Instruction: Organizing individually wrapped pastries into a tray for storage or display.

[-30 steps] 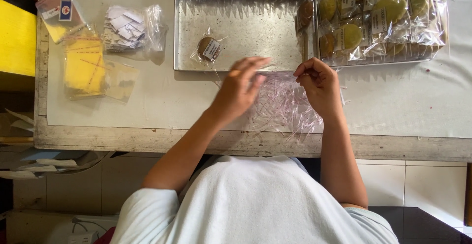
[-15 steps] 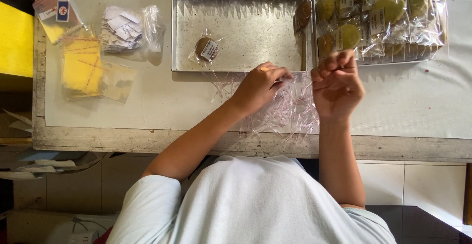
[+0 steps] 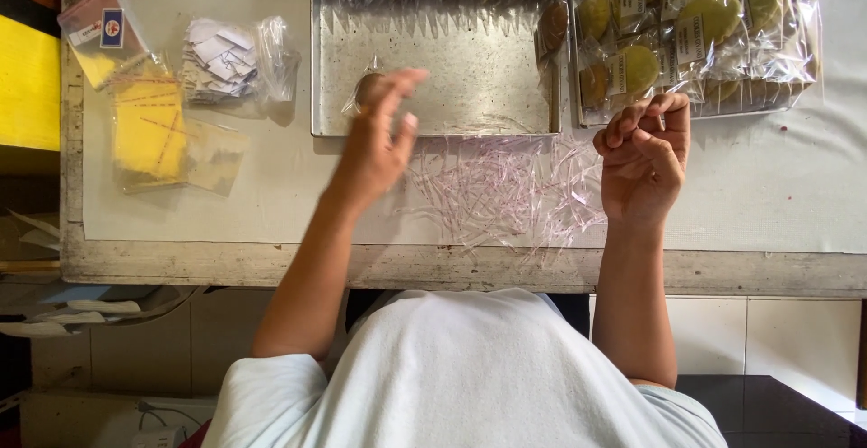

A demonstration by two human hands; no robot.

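the fingers point(image 3: 397, 96) of the left hand point(image 3: 375, 145) are seen spread and released, blurred, reaching at twelve o'clock toward a small wrapped biscuit point(image 3: 366, 91) that lies on the metal tray point(image 3: 470, 78); whether it is already touched cannot be told. the fingers point(image 3: 646, 118) of the right hand point(image 3: 643, 161) are curled and pinched together, apparently on the edge of a clear bag, though the film is too faint to be made out with certainty.

the wrapped biscuit is judged light, small and brittle, its film slippery; it is best taken by the crimped end of the wrapper or lightly across its flat sides, not squeezed. the loose clear bags point(image 3: 506, 191), heaped on the desk point(image 3: 271, 204) between the hands, are judged flimsy, clingy and hard to separate; a single one is best pinched at its open edge.

at two o'clock, packed green cakes point(image 3: 695, 23) are stacked in a second tray. at ten o'clock, yellow packets point(image 3: 149, 127) and a bag of paper slips point(image 3: 230, 55) lie well apart.

against the earlier frame, the left hand has been moved away from the right, up and leftward to the tray, where both hands had been held close together over the clear bags; the right hand has been kept raised in much the same place.
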